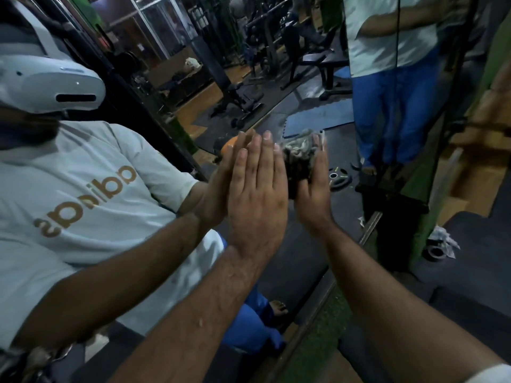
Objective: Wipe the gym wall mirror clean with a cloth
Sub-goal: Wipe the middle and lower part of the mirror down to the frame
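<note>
Your right hand [313, 186] presses a crumpled cloth [300, 156] against the mirror [276, 92] — palm and long fingers lie nearly straight over the wad, thumb edge toward you, so it reads as a flat push, not a fist. Whether any finger hooks round the far side of the cloth, you can't tell from here. Your left hand [257, 194] is flat on the glass just beside it, fingers straight and together, holding nothing; its reflection meets it palm to palm.

The cloth is grey-and-dark, bunched, sitting between your right palm and the glass at about chest height, touching the mirror.

Progress — hard to call. The glass round your hands reflects the gym cleanly: benches, a weight plate [339, 176], blue floor mats [318, 121], your white shirt. No obvious streaks or smears show there, but the light is dim and the view is blurred, so a thin film would not register. No foam or wet trail is visible either. The second mirror panel [392, 78] to the right, past the vertical seam, shows no sign either way. Judged from this, wiping is under way at this patch, and the upper area and the right panel likely remain to be covered.
</note>
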The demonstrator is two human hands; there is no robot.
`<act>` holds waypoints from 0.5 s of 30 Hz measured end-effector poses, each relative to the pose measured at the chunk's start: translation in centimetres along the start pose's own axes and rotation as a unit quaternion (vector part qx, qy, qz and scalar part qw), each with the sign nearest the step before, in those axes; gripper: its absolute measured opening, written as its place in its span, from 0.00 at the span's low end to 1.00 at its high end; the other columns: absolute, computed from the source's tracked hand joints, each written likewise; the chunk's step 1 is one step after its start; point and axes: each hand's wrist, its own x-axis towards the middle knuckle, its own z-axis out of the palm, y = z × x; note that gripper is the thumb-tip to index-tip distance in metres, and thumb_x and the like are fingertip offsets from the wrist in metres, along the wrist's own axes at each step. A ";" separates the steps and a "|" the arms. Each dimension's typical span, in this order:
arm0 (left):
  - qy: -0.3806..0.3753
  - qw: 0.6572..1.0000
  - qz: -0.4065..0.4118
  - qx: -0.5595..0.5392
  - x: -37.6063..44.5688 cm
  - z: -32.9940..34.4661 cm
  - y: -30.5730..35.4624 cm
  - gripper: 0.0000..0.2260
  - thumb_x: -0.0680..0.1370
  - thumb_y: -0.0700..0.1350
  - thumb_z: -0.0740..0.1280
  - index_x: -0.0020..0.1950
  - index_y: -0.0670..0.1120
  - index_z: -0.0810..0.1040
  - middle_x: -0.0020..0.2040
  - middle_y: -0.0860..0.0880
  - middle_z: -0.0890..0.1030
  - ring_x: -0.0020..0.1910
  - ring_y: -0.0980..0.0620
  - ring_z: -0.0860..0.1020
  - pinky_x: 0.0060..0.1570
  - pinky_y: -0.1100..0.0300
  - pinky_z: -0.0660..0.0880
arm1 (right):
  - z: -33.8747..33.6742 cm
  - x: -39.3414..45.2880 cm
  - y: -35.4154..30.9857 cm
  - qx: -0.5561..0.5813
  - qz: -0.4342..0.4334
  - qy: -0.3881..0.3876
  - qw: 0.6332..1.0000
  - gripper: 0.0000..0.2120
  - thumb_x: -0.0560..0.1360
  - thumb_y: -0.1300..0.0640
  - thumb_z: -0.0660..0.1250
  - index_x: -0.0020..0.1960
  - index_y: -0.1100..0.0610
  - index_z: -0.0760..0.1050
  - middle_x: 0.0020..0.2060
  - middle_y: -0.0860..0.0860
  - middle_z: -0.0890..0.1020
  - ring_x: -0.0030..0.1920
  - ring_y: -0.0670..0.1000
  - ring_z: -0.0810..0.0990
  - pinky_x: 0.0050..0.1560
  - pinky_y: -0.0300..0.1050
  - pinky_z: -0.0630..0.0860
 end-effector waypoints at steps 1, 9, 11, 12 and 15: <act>0.000 1.000 0.003 -0.003 0.6 0.3 0.3 0.25 0.84 0.45 0.58 0.79 0.38 0.61 0.80 0.39 0.60 0.81 0.42 0.57 0.80 0.47 0.51 | -0.2 0.9 0.1 0.025 0.042 0.016 0.999 0.35 0.80 0.55 0.56 0.85 0.50 0.51 0.84 0.53 0.56 0.84 0.54 0.53 0.81 0.67 0.56; 0.020 0.998 0.006 -0.052 4.2 2.6 1.9 0.24 0.84 0.42 0.56 0.80 0.38 0.60 0.80 0.38 0.60 0.81 0.41 0.55 0.80 0.46 0.48 | -1.6 5.2 0.4 0.017 -0.078 -0.041 0.996 0.31 0.83 0.62 0.59 0.84 0.60 0.55 0.83 0.58 0.58 0.84 0.59 0.54 0.81 0.68 0.54; 0.017 0.998 0.007 -0.052 4.4 3.0 2.5 0.24 0.84 0.41 0.54 0.80 0.38 0.60 0.80 0.38 0.60 0.81 0.41 0.55 0.80 0.46 0.48 | -2.6 6.4 2.4 0.057 0.001 -0.021 0.998 0.32 0.82 0.51 0.60 0.84 0.54 0.57 0.82 0.57 0.62 0.83 0.60 0.59 0.79 0.70 0.60; 0.019 0.998 0.010 -0.054 4.6 3.1 2.9 0.23 0.84 0.41 0.52 0.79 0.38 0.60 0.80 0.38 0.61 0.81 0.41 0.56 0.80 0.46 0.48 | -3.0 7.1 2.7 0.076 0.032 -0.003 0.997 0.33 0.81 0.47 0.61 0.83 0.52 0.58 0.81 0.57 0.64 0.82 0.60 0.61 0.78 0.70 0.62; 0.033 0.997 0.013 -0.071 5.9 3.4 3.4 0.22 0.84 0.41 0.52 0.79 0.38 0.62 0.79 0.39 0.63 0.80 0.42 0.58 0.80 0.47 0.48 | -3.1 9.1 0.5 0.087 0.030 -0.001 0.996 0.31 0.82 0.50 0.62 0.82 0.55 0.61 0.81 0.57 0.65 0.81 0.59 0.62 0.78 0.68 0.63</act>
